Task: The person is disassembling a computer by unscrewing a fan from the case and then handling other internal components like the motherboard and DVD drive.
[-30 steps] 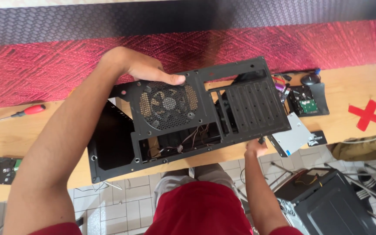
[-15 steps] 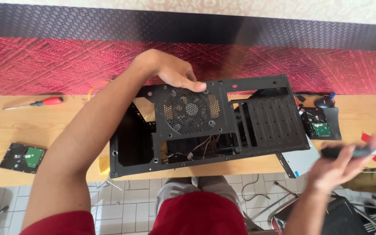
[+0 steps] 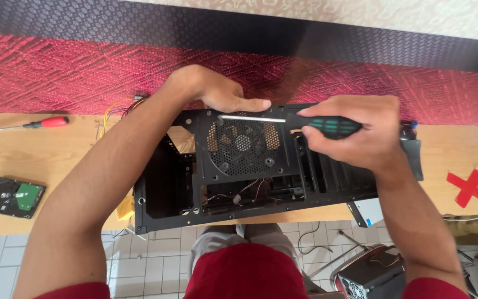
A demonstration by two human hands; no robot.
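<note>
On wooden table, black case, red cross

Wooden table carries computer case, red screwdriver, hard drive.
</note>
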